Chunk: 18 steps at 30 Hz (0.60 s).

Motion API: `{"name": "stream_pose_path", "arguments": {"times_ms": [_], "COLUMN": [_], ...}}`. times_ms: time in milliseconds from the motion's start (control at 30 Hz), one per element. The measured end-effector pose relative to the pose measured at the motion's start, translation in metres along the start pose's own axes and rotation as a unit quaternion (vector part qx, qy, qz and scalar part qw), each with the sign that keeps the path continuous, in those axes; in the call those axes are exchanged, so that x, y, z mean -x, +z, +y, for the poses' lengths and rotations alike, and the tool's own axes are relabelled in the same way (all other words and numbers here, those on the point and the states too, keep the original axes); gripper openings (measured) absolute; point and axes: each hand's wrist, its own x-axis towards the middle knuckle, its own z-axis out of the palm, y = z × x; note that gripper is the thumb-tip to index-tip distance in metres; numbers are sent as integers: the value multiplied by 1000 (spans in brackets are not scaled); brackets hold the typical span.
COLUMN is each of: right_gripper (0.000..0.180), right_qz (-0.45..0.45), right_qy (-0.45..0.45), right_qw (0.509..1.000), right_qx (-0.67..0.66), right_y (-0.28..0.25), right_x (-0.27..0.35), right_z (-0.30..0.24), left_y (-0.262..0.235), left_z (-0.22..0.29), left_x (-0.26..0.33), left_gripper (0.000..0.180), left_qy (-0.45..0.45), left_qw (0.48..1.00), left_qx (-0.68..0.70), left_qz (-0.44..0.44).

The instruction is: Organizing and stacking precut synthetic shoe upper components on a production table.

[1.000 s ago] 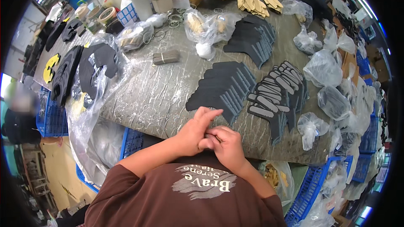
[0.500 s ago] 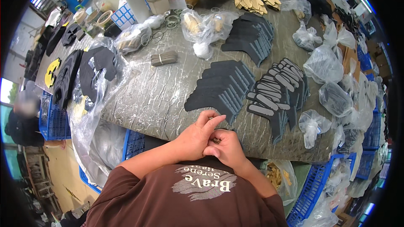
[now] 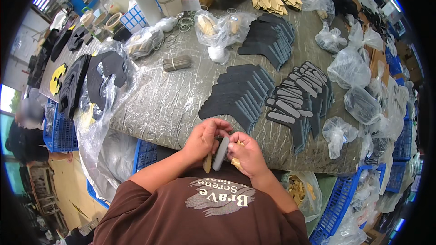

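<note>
Grey strip [image 3: 221, 155] sits at four o'clock from the left hand [image 3: 200, 142], which grasps a tan strip [image 3: 207, 164]; right hand [image 3: 250, 157] clasps tan pieces [image 3: 236, 163]. Which hand grips the grey strip cannot be told.

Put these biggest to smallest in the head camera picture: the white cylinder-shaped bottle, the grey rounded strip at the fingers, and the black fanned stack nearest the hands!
1. Black fanned stack
2. White cylinder-shaped bottle
3. Grey rounded strip
</note>
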Motion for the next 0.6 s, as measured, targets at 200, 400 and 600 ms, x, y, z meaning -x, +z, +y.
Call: {"name": "stream_pose_path", "arguments": {"times_ms": [200,400,600], "right_gripper": [7,8,11], "right_qz": [-33,141,217], "right_qy": [-7,-149,-265], "right_qw": [999,963,862], "right_qx": [-12,-175,374], "right_y": [-9,-27,-56], "right_x": [3,0,25], "right_z": [5,-20,-17], "left_y": [-3,-15,-9], "left_z": [22,12,18], "left_x": [1,8,12], "left_gripper": [17,14,7], "left_qy": [306,267,-9], "left_qw": [874,892,961], "left_qx": [-359,-363,-261], "left_qz": [-122,33,92]}}
